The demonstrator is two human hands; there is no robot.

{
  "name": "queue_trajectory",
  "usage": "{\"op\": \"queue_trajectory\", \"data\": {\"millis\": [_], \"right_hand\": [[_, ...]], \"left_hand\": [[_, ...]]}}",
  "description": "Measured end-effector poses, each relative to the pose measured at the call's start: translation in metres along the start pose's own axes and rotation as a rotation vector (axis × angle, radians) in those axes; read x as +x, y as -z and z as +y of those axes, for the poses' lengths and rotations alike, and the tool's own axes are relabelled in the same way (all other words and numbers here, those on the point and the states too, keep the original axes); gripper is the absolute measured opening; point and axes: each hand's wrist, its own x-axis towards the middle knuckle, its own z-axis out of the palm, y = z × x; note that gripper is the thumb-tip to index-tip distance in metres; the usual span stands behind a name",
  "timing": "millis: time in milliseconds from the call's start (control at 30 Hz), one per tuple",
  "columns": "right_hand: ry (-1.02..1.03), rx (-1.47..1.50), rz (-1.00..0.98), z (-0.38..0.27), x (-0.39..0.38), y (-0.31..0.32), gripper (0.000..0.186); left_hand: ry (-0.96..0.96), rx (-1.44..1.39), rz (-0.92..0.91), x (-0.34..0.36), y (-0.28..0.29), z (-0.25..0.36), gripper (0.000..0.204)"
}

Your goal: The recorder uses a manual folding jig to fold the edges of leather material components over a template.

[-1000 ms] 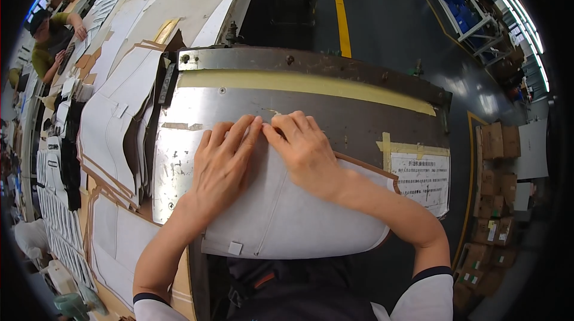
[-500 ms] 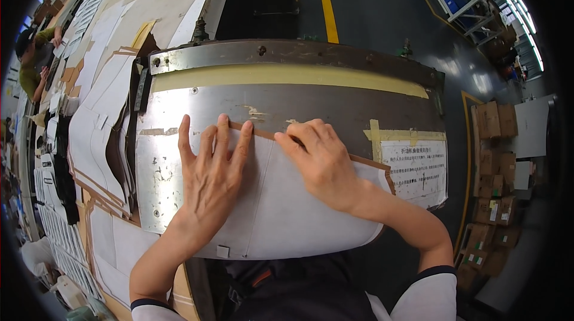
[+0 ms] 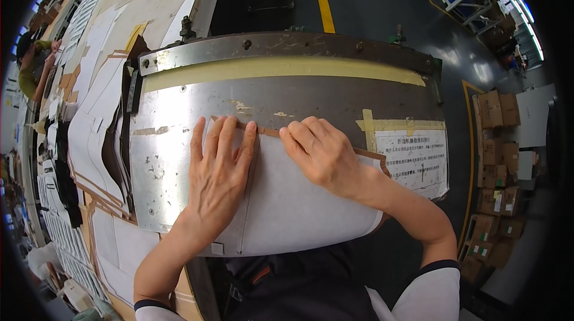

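Observation:
A white-faced panel (image 3: pixel 293 207) with a narrow brown edge lies on the metal bed (image 3: pixel 164 171) of a machine, its near side hanging toward my body. My left hand (image 3: pixel 218 165) rests flat on the panel's left part, fingers stretched out and tips at the brown upper edge. To its right, my right hand (image 3: pixel 320 156) is closed, with thumb and fingers pinching that same edge. What lies under the right fingers is hidden. A seam line runs down the panel beside my left hand, ending near a small pale square tab (image 3: pixel 218 248).
Behind the bed runs a metal bar (image 3: pixel 269 47) with yellow tape (image 3: pixel 281 70) along it. A taped printed sheet (image 3: pixel 412 162) sits at right. Stacked white-and-brown panels (image 3: pixel 98 129) fill the left table. Cardboard boxes (image 3: pixel 493 171) stand right; another person (image 3: pixel 33 67) works far left.
Both hands have slid slightly right along the panel's edge. The fingers of my left hand have drawn closer together. The whole view has shifted a little.

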Motion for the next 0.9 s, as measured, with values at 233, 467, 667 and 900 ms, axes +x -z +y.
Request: {"op": "queue_trajectory", "data": {"millis": [233,467,667,900], "right_hand": [[0.042,-0.001,-0.025,0.003,-0.001,0.0,0.029],[-0.021,-0.032,-0.007,0.009,-0.025,0.026,0.024],[-0.018,-0.054,-0.094,0.006,-0.034,0.029,0.03],[0.012,-0.087,-0.025,0.009,-0.033,0.024,0.023]], "left_hand": [[-0.027,-0.079,-0.035,0.007,0.006,0.016,0.058],[-0.044,-0.012,-0.065,0.007,0.003,0.026,0.062],[-0.038,-0.099,-0.022,0.012,0.003,0.041,0.058],[-0.034,0.02,-0.024,0.01,-0.006,0.048,0.065]]}}
